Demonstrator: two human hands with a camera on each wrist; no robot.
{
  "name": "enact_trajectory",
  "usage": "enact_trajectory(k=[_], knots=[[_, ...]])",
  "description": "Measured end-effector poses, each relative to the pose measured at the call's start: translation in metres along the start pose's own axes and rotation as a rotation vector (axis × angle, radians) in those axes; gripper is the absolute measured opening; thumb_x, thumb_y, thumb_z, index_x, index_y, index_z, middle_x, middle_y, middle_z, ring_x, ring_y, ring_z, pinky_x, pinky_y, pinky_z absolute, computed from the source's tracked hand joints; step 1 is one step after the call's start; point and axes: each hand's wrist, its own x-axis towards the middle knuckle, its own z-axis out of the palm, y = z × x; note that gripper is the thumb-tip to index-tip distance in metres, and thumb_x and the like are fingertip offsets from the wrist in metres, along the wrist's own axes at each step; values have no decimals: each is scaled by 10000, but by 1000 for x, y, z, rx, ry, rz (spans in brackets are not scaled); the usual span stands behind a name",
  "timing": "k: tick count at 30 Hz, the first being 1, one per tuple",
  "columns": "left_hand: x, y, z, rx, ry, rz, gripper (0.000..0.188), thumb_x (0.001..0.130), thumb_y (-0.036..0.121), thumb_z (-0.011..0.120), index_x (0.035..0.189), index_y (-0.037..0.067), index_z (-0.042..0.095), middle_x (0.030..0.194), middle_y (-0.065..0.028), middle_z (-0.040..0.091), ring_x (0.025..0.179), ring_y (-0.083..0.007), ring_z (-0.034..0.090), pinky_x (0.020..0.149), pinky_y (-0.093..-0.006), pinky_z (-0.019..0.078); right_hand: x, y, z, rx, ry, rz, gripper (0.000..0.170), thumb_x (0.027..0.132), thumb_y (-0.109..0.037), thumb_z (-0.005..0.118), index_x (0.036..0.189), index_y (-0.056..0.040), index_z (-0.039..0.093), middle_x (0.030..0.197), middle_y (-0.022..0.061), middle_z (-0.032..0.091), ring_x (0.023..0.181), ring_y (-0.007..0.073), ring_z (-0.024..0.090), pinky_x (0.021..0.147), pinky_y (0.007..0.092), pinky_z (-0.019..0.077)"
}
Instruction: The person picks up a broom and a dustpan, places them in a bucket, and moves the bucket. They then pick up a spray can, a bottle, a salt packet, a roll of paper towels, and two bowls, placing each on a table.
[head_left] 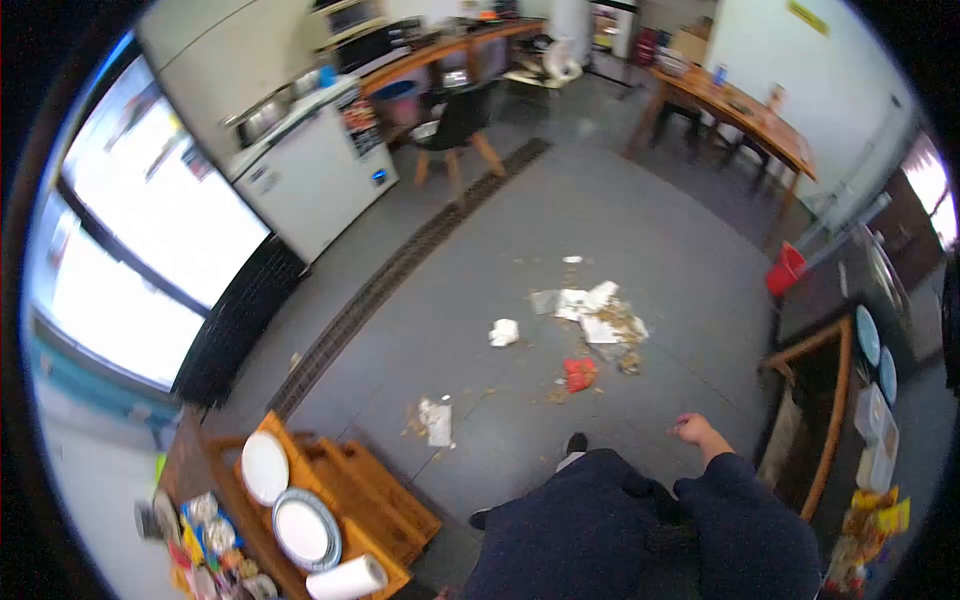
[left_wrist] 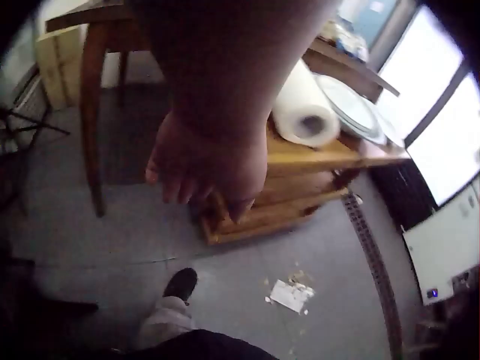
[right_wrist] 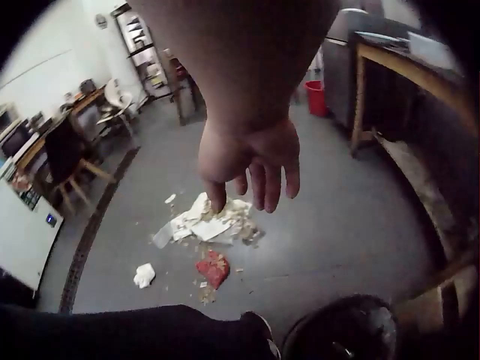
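Observation:
My right hand (right_wrist: 251,161) hangs with relaxed fingers and holds nothing; in the head view it reaches out at the right of my body. Beyond it on the grey floor lies a heap of white papers (head_left: 600,302) strewn with brownish scraps. A crumpled red piece (head_left: 579,374) and a wad of white paper (head_left: 504,333) lie nearby. My left hand (left_wrist: 214,161) hangs loosely beside a wooden table, holding nothing. On this table are a paper roll (left_wrist: 306,112) and plates (head_left: 306,530). Another white paper (head_left: 436,422) with scraps is on the floor in front of it.
A black bin (right_wrist: 341,330) stands close to my feet on the right. A drain grate (head_left: 400,270) crosses the floor at left, near a white freezer (head_left: 320,185) and a black chair (head_left: 460,125). A red bucket (head_left: 786,270) and wooden table frame (head_left: 838,400) are at right.

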Motion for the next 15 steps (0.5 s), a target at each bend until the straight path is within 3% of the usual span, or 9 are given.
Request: enact_trajectory(k=[3, 4, 5, 6, 8, 9, 11, 14, 15], knots=[[10, 86, 20, -5, 9, 90, 264, 761, 261, 514, 584, 67, 481, 586, -87, 489, 501, -215, 475, 439, -328, 377, 39, 135, 35, 457, 43, 191, 472, 643, -260, 631, 1004, 13, 499, 884, 124, 575, 715, 225, 564, 607, 309, 446], [12, 118, 32, -33, 0, 127, 273, 760, 254, 517, 561, 70, 485, 563, -83, 492, 478, -212, 479, 422, -326, 380, 32, 158, 33, 431, 38, 263, 448, 655, -234, 620, 1006, 15, 495, 884, 126, 574, 713, 225, 563, 598, 307, 446], [14, 148, 45, -57, -33, 157, 231, 741, 274, 531, 782, 46, 535, 552, -52, 472, 402, -155, 398, 347, -295, 303, 14, 165, 26, 407, 26, 333, 424, 667, -207, 608, 1008, 16, 491, 884, 128, 572, 711, 225, 562, 588, 305, 446], [-10, 190, 75, -23, 91, 235, 220, 731, 264, 549, 702, 48, 523, 517, -24, 446, 406, -134, 385, 351, -289, 303, -5, 171, 19, 383, 13, 402, 401, 679, -181, 597, 1009, 18, 487, 884, 130, 571, 709, 224, 561, 578, 304, 447], [12, 234, 96, 268, 26, 453, 210, 724, 241, 567, 723, 37, 518, 543, -3, 459, 444, -115, 399, 378, -275, 321, 14, 263, 85, 415, 62, 438, 393, 657, -274, 616, 940, -9, 546, 857, 142, 580, 760, 228, 559, 662, 316, 439], [-2, 259, 114, 177, -55, 461, 225, 713, 218, 588, 798, 18, 528, 598, -5, 497, 477, -109, 424, 409, -258, 343, 24, 308, 118, 431, 87, 456, 397, 646, -320, 625, 905, -23, 576, 843, 147, 584, 786, 230, 558, 704, 322, 435], [15, 283, 145, 104, -114, 566, 208, 707, 216, 602, 760, 25, 539, 586, -5, 499, 482, -105, 437, 414, -250, 345, -16, 287, 104, 501, -2, 435, 395, 670, -278, 609, 941, 0, 541, 854, 142, 579, 752, 217, 559, 645, 309, 440], [-7, 325, 191, 301, -161, 645, 216, 705, 231, 607, 750, 30, 539, 579, -12, 498, 486, -99, 441, 413, -244, 346, -35, 252, 85, 643, -56, 372, 395, 705, -216, 586, 994, 35, 488, 871, 133, 572, 700, 198, 560, 557, 289, 448], [-8, 335, 202, 407, -147, 573, 232, 702, 242, 608, 756, 27, 539, 583, -13, 501, 487, -102, 443, 415, -248, 349, -33, 246, 83, 686, -32, 388, 396, 717, -195, 578, 1012, 46, 471, 876, 130, 570, 683, 192, 561, 527, 283, 451]])
